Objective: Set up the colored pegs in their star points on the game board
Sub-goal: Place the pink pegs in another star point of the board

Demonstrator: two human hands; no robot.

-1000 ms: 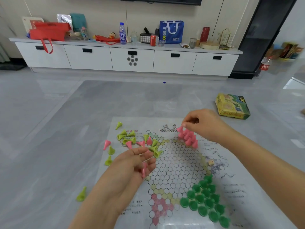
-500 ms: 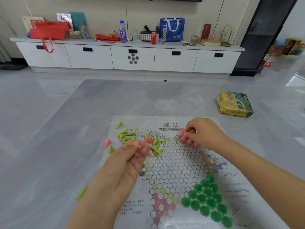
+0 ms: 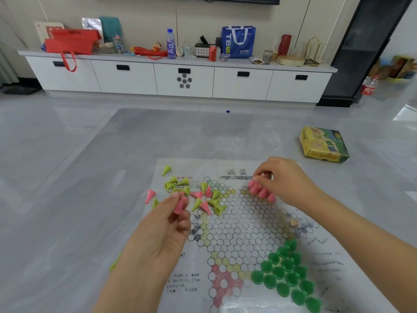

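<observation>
Pink peg (image 3: pixel 180 205) pinched in left hand (image 3: pixel 162 224) fingers beside the board (image 3: pixel 248 224) — right hand (image 3: pixel 282 179) fingers curl onto pink pegs (image 3: pixel 261 191) at its far point.

glossy grey floor (image 3: pixel 67 154); long white drawer cabinet (image 3: pixel 180 80) against beige wall (image 3: pixel 146 16).

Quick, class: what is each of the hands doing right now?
Left hand: pinching a pink peg.
Right hand: fingers curled at the row of pink pegs, pinching one.
</observation>
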